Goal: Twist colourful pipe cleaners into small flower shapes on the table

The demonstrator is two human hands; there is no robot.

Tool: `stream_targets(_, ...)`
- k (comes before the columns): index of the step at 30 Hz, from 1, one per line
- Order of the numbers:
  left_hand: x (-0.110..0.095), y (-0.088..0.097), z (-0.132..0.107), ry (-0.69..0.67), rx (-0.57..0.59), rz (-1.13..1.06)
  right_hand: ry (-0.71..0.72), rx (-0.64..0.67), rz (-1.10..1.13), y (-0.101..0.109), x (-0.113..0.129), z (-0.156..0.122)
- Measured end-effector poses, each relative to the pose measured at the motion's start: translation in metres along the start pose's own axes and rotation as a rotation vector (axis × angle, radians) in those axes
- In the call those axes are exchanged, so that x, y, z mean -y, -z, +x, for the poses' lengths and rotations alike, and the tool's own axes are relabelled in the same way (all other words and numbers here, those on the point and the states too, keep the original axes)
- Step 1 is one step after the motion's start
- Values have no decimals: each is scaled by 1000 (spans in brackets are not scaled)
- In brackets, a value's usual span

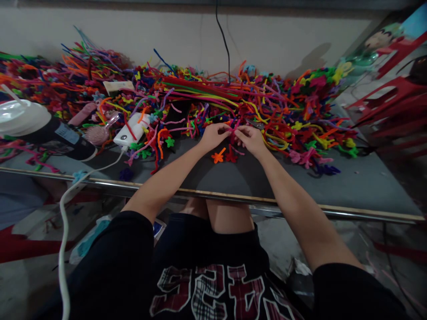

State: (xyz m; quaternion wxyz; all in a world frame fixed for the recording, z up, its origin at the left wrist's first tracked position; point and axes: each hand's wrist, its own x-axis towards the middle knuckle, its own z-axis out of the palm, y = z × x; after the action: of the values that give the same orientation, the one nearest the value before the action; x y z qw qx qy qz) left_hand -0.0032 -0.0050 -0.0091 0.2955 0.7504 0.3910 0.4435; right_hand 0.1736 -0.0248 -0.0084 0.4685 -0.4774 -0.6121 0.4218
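Over the middle of the dark table, both hands meet at a bright pink pipe cleaner [235, 126]. My left hand [215, 136] pinches it from the left with thumb and forefinger. From the right, my right hand [251, 138] pinches the same piece, its other fingers curled. The pink piece is bent, and its exact shape is partly hidden by the fingertips. Just below the hands lie an orange pipe-cleaner flower [218, 156] and a dark red pipe-cleaner flower [231, 154]. A bundle of long straight pipe cleaners [203, 91] lies behind the hands.
Heaps of coloured pipe cleaners and flowers line the wall. At left stand a lidded cup [43, 129], a pink hairbrush [100, 131] and a white power bank [131, 130] with a cable [63, 222] hanging over the table edge. Red chairs [390, 102] stand at right.
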Motion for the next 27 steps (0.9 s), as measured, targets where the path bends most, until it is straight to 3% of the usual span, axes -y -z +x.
stream_targets(13,4,-2,1,25,36,-58,-7,-20,-26,0,5,-2)
stream_targets(27,-2,1,-1,-7,85,72,-11,8,-38,1,6,-3)
